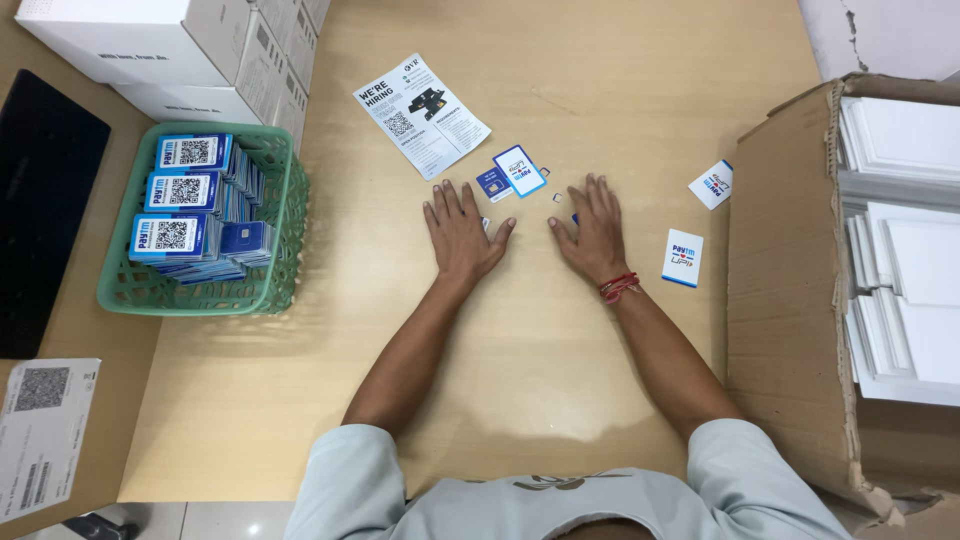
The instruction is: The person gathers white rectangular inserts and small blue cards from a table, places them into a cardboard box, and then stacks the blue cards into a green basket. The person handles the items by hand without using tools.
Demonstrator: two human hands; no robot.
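My left hand (462,232) lies flat on the wooden table (560,340), palm down, fingers spread. My right hand (592,232) rests flat beside it, a red thread band on the wrist. Just beyond the fingertips lie a small blue card (493,184) and a blue-and-white card (520,170). Tiny chip-like pieces (557,198) sit between the hands, and a bit of blue shows under my right hand. Neither hand holds anything.
A green basket (281,262) at the left holds several stacks of blue-and-white cards. White boxes (190,50) stand behind it. A printed leaflet (421,114) lies ahead. Two small white card boxes (683,257) (712,184) sit right, beside an open cardboard carton (780,300) of white boxes.
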